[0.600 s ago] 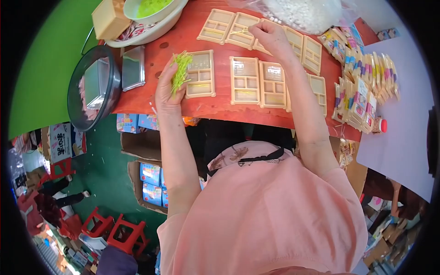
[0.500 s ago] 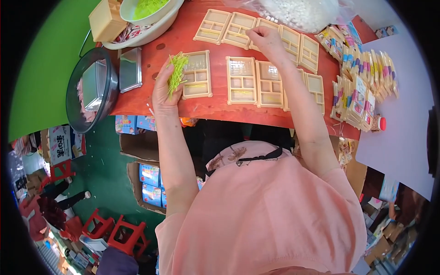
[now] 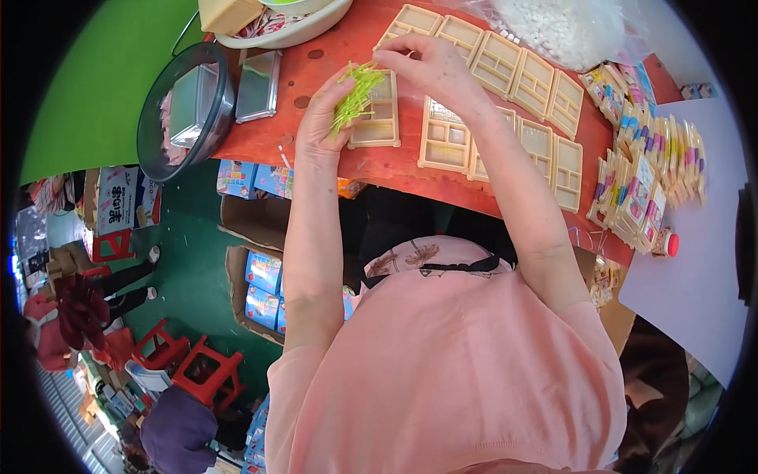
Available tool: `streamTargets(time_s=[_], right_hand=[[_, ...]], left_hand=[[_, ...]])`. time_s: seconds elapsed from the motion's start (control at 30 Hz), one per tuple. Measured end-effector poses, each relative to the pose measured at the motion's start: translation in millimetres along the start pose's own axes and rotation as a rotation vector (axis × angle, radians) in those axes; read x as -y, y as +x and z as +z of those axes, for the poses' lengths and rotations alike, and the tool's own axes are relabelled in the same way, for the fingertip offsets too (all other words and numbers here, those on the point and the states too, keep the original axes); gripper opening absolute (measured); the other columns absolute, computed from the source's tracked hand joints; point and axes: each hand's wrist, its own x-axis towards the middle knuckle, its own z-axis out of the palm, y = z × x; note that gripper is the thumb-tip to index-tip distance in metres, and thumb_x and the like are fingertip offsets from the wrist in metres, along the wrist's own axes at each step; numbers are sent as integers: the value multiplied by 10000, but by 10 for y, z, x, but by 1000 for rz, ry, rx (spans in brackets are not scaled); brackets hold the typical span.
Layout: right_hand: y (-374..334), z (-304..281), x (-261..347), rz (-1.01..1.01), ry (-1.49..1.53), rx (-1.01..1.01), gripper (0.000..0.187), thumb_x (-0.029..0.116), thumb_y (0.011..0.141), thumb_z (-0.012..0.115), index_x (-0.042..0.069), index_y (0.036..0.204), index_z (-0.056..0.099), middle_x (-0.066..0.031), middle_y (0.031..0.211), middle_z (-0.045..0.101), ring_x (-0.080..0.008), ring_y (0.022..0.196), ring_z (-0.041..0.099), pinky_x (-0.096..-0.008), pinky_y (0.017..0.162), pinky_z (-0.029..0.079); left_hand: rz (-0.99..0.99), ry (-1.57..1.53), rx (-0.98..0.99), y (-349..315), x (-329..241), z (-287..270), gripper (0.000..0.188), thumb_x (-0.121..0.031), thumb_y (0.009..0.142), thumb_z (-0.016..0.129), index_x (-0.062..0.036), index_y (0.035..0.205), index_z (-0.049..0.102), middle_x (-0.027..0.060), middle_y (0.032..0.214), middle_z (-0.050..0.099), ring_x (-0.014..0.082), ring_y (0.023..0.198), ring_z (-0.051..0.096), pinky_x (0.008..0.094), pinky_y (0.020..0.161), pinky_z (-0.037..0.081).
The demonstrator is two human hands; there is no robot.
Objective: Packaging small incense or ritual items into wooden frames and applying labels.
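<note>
A bunch of thin yellow-green sticks (image 3: pixel 357 99) is gripped in my left hand (image 3: pixel 320 126), over the near end of the red table. My right hand (image 3: pixel 433 69) is at the upper right of the bunch, thumb and fingertips pinched together; what they hold, if anything, is too small to make out. Partly behind the bunch lies a beige compartment tray (image 3: pixel 384 110). More such trays stand in two rows to the right, a far row (image 3: pixel 497 65) and a near row (image 3: pixel 446 134), the latter partly hidden by my right forearm. Yellowish strips show in some compartments.
A dark basin (image 3: pixel 225 118) holding a clear box is at the left, beside another clear box (image 3: pixel 258 85). A white basin (image 3: pixel 335 17) stands beyond. A bag of small white pieces (image 3: pixel 553 31), stacked packets (image 3: pixel 632 197) and a red-lidded jar (image 3: pixel 669 242) are right. Red stools (image 3: pixel 207 371) stand below.
My right hand has moved left from over the far trays to the bunch. The view has shifted, and my left hand, still holding the sticks, appears farther right and up.
</note>
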Motion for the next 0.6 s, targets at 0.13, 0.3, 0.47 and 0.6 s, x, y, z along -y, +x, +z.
streamTargets(time_s=[0.13, 0.3, 0.47, 0.6], right_hand=[[58, -14, 15, -37, -186, 41, 346, 317, 895, 681, -1, 1029, 707, -55, 820, 672, -101, 757, 603, -264, 687, 486], [-11, -303, -57, -115, -163, -105, 308, 290, 900, 683, -8, 977, 700, -15, 773, 640, -72, 710, 556, -247, 648, 456], [-164, -1169, -661, 59, -123, -366, 306, 277, 892, 691, -8, 1003, 704, 28, 777, 630, -28, 727, 514, -225, 640, 427], [-398, -1264, -978, 234, -194, -482, 332, 293, 879, 695, -18, 990, 719, -6, 765, 657, -54, 709, 538, -248, 645, 447]], left_hand=[[-45, 2, 5, 70, 51, 11, 451, -91, 931, 610, -48, 1360, 478, 88, 1102, 650, 119, 746, 622, 183, 405, 416], [-59, -44, 41, 111, 133, 101, 406, -74, 906, 642, -17, 1288, 519, 115, 1089, 665, 107, 735, 664, 179, 367, 427], [-73, -148, 68, 150, 159, 112, 393, -59, 921, 615, -39, 1302, 522, 101, 1085, 673, 117, 711, 659, 192, 359, 411], [-133, -220, 191, 259, 251, 298, 389, -57, 934, 593, -57, 1315, 518, 129, 1113, 668, 130, 703, 659, 188, 359, 418]])
